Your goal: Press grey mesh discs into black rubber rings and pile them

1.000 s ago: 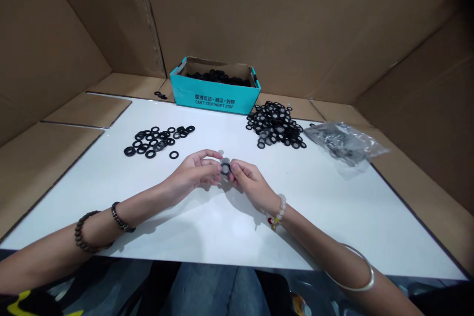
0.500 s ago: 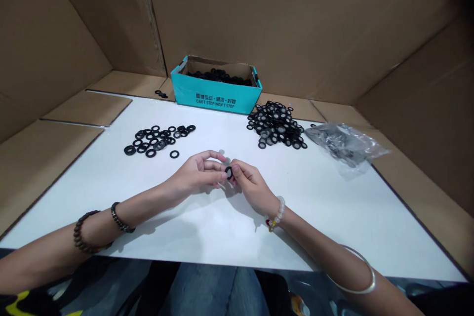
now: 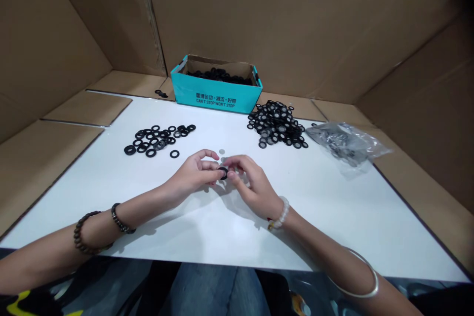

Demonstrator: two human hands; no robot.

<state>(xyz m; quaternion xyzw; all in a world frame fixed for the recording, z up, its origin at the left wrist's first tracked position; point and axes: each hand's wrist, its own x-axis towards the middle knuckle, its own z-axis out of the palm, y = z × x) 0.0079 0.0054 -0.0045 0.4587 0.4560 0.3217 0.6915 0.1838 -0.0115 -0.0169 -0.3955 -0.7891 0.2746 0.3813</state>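
White table (image 3: 326, 217), black rubber ring (image 3: 223, 173)

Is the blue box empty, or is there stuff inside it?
Not empty: the teal cardboard box holds black rings, which show through its open top.

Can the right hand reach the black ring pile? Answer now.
Probably yes: nothing shows on the white table between the right hand and the black ring pile; that hand's fingers sit by a ring in the left hand.
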